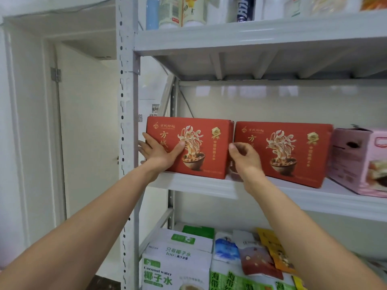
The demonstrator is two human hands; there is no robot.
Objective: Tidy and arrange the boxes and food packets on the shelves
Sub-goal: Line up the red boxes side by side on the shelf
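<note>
Only the head view here, so going off that.

The two red noodle boxes are sitting side by side on the middle shelf (314,199), pretty much touching. The left red box (211,158) is at the shelf's left end, right by the upright post. The right red box (293,151) is sitting between it and a pink box (360,162).

Handling-wise, I'm guessing these are stiff printed cardboard with flat faces and crisp corners. They're probably light-ish and should be sliding easily on the painted metal. The front face is looking a bit glossy, so squeezing the two short ends seems a better hold than pressing on the print.

The left hand (161,152) is lying open against the left box. Its fingers (149,141) are straight and spread toward the left end, and the thumb is stretching across the front over the noodle picture. So it's pressing, not gripping.

The right hand (247,158) is hovering at the seam between the boxes with its fingers curled in and the thumb tip right at the gap. Its back is facing the camera, so I honestly can't tell whether it's pinching the left box's right edge or holding nothing.

The lower shelf is holding coconut water cartons (176,266) and some loose food packets (257,256), looking less tidy.
</note>
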